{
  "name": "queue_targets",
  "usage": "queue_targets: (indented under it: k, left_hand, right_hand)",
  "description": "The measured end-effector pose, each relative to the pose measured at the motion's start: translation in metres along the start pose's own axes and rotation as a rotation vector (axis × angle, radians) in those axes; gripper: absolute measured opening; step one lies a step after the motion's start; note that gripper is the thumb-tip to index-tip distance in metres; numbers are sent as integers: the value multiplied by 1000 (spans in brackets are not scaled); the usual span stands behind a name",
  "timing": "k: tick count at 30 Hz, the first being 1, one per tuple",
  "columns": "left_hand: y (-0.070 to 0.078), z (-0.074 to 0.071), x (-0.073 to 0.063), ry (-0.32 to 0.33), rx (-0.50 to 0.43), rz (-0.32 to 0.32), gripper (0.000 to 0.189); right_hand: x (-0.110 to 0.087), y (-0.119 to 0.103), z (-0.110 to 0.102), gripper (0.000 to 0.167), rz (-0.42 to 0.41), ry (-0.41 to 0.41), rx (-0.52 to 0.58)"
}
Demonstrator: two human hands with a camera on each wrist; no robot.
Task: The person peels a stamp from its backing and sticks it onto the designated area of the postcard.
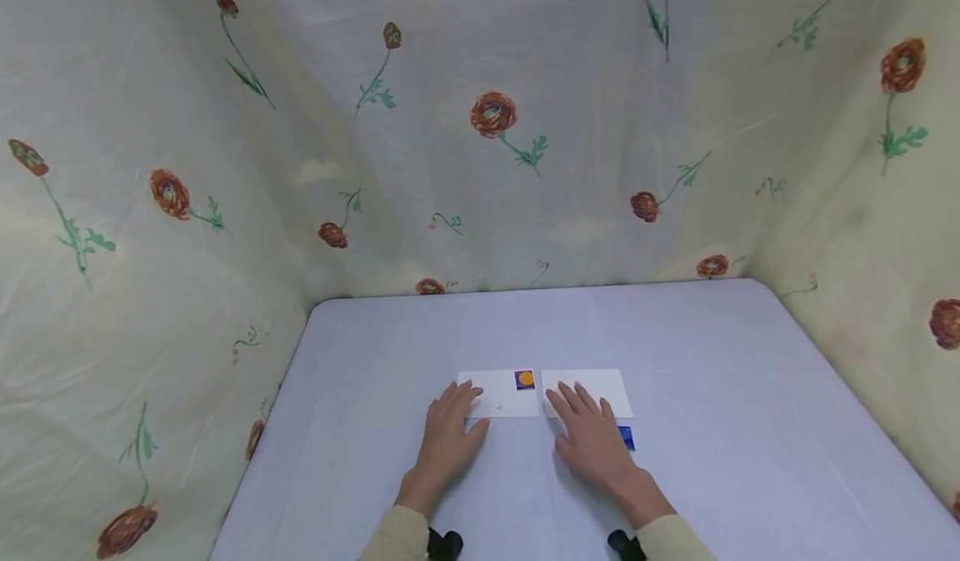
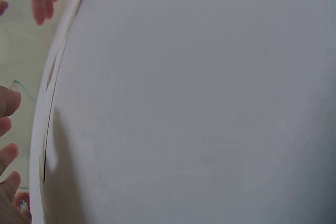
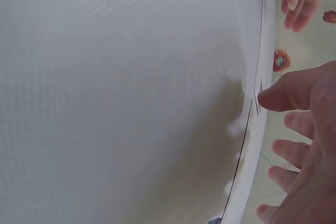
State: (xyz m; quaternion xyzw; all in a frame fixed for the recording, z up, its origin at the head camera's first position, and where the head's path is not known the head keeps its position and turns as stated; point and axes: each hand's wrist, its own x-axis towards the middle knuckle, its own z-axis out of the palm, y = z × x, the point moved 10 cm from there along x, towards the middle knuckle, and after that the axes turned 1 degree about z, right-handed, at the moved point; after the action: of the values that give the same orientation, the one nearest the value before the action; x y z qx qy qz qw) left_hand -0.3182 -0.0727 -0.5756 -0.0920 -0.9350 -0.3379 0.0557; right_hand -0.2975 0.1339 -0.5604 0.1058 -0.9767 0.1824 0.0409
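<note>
Two white envelope-like rectangles lie side by side on the table in the head view. The left envelope (image 1: 498, 396) bears a purple stamp (image 1: 525, 379) with an orange disc at its upper right corner. The right rectangle (image 1: 609, 390) shows a plain white face. My left hand (image 1: 450, 434) is at the left envelope's left end, fingers extended and overlapping it. My right hand (image 1: 594, 443) reaches over the plain one's lower part with its fingers spread. A small blue piece (image 1: 627, 438) shows beside the right hand, partly hidden. Both wrist views catch the fingers (image 3: 294, 90) at their outer edge, with nothing gripped.
A white cloth covers the table (image 1: 360, 378). Flower-printed curtains (image 1: 450, 169) hang along its back and both sides. Black wrist devices (image 1: 446, 544) sit at both sleeves.
</note>
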Motion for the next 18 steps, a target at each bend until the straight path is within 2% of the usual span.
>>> queue_targets:
  k: [9,14,18]
  left_hand:
    - [14,15,2,-33,11,25,47]
    - [17,22,3,-57,2,1,49]
    - [20,25,5,-53,-10,8,49]
  right_hand:
    - [-2,5,-2,61,1,20,-10]
    - [-5,6,-5,59,-6,48,-5]
    - [-7,9,-5,59,1,52,-9]
